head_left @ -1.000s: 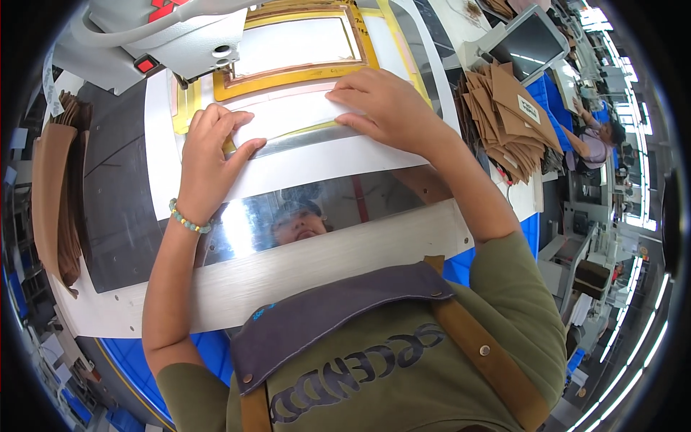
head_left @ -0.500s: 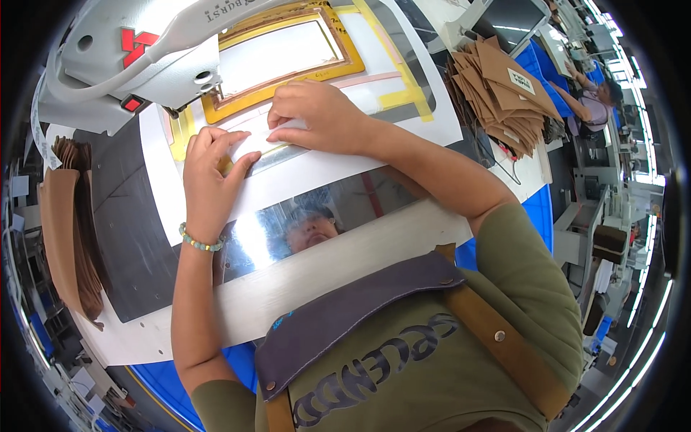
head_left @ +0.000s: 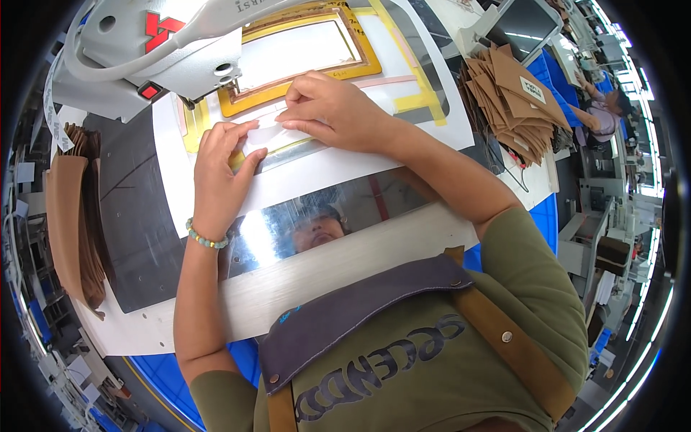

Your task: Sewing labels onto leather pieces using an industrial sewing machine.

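My right hand (head_left: 335,115) is closed on a narrow white strip (head_left: 268,135), its fingers curled at the strip. My left hand (head_left: 223,165) rests at the strip's left end, thumb and forefinger apart, fingertips touching it. The strip lies just below a yellow rectangular template frame (head_left: 360,67) with a rimmed window. Around these is a white sheet (head_left: 180,194) with yellow tape (head_left: 421,101) on it. The grey sewing machine head (head_left: 122,50) stands at the upper left, its needle area close to the frame's left lower corner.
Brown card pieces are stacked at the left (head_left: 68,223) and piled at the right (head_left: 504,101). A reflective metal plate (head_left: 374,201) lies along the near table edge (head_left: 165,324). A screen (head_left: 522,32), blue bins (head_left: 558,68) and a co-worker (head_left: 604,119) are at the upper right.
My right hand has moved left, closer to my left hand, and its fingers are more curled. The whole view has also shifted slightly.
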`<state>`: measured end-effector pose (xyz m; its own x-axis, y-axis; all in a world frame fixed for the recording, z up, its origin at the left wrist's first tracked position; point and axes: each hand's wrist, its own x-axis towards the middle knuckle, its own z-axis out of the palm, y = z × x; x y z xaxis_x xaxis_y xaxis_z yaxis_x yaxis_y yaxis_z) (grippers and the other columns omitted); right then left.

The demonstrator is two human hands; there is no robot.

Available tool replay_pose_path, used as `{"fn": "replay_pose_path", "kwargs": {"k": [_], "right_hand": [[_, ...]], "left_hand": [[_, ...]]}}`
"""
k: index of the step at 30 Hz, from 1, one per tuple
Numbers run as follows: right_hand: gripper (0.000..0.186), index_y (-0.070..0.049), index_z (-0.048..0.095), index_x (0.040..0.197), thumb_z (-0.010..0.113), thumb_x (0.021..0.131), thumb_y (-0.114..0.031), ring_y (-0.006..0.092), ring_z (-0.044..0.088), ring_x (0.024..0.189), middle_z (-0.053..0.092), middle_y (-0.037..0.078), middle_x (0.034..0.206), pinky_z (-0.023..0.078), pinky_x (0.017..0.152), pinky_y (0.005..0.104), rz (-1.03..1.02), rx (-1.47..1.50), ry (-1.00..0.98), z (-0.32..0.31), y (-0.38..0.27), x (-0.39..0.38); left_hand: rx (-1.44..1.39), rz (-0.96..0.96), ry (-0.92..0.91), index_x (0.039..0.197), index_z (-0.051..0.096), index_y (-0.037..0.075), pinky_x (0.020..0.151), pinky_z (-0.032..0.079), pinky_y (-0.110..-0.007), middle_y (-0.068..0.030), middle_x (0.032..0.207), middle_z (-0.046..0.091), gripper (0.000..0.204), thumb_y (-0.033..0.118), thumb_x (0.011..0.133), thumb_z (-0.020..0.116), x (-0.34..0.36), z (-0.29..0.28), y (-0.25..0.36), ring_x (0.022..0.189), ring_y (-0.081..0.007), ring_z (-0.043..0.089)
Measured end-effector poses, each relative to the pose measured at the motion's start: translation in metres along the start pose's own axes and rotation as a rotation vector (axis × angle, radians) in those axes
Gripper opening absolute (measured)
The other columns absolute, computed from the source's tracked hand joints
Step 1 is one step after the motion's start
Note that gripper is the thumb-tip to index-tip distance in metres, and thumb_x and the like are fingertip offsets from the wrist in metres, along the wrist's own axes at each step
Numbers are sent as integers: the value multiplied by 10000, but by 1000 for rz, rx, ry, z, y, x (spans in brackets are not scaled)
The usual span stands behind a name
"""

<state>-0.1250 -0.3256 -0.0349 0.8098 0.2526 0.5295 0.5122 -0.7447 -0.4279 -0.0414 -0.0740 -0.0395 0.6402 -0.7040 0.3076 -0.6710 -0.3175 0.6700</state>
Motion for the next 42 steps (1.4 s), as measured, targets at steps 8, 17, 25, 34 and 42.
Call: {"fn": "replay_pose_path", "kwargs": {"k": [8,17,25,34,42], "right_hand": [[212,-50,814,1136,761,1018,-218,112,713,931,793,62,997,553,864,277,516,309,-91,-67,22,27],[219,-85,816,1138,701,976,-178,173,729,915,792,74,973,562,842,329,474,132,-324,-60,73,73],[188,-96,826,1060,751,916,-191,298,765,1082,808,164,1067,582,953,407,459,125,-287,-6,61,80],[186,-65,819,1072,771,925,-169,203,757,958,806,120,967,572,889,341,446,204,-314,0,59,89],[137,-101,854,984,786,886,-168,157,740,894,819,66,950,561,803,312,472,-12,-283,-92,103,72]], "left_hand": [[-13,-34,74,1221,748,21,938,552,-369,-95,1192,707,305,60,922,790,5,-14,2,1092,-269,679],[485,125,-89,1414,660,7,1256,334,-506,-192,1618,516,462,250,1022,692,8,-21,-32,1544,-432,399],[545,118,-191,1514,583,8,1300,192,-586,-264,1696,373,708,481,999,688,18,-21,-28,1593,-440,295],[565,96,-185,1519,579,10,1295,203,-586,-254,1687,390,691,479,1018,657,19,-18,-26,1587,-435,303],[547,91,-153,1502,604,11,1291,217,-573,-248,1685,405,634,431,1030,655,17,-17,-30,1585,-425,320]]}}
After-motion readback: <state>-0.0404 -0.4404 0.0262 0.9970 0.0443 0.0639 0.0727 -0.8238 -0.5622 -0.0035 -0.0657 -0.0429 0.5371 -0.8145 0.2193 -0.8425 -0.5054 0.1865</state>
